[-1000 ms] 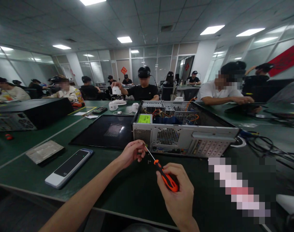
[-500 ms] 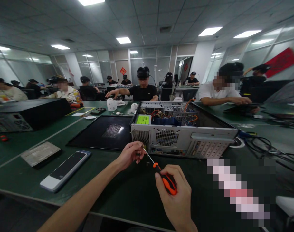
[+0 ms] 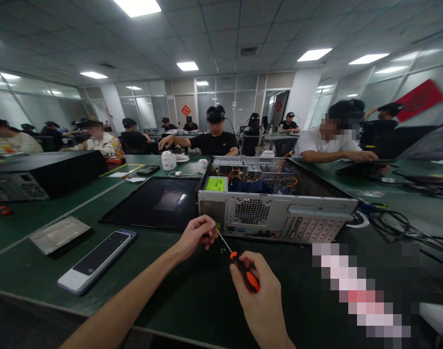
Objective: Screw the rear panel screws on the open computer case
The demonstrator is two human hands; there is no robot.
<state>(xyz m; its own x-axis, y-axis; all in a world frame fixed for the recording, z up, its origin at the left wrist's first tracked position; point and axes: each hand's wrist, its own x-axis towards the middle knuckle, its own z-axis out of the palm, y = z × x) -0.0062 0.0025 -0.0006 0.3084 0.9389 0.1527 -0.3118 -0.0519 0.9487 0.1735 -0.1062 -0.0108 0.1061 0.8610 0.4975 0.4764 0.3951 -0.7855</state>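
My right hand (image 3: 259, 291) grips the orange and black handle of a screwdriver (image 3: 248, 276). Its thin shaft slants up and left to the fingertips of my left hand (image 3: 197, 236), which are pinched together at the tip. Whatever they pinch there is too small to make out. Just below the tip, a few tiny screws (image 3: 222, 250) appear to lie on the table. Beyond both hands is an opened computer case (image 3: 257, 213) on its side, its rear panel towards me and wires inside. Neither hand clearly touches it.
Left of the case lies a black side panel (image 3: 148, 203). Nearer me are a hard drive (image 3: 61, 235) and a white device with a dark screen (image 3: 97, 261). Cables (image 3: 418, 237) spread at the right. Another case (image 3: 61, 169) stands far left. Co-workers sit around the table.
My right hand and the screwdriver have shifted slightly left and down. My left hand keeps its pinch at the tip. The view has tilted up a little.
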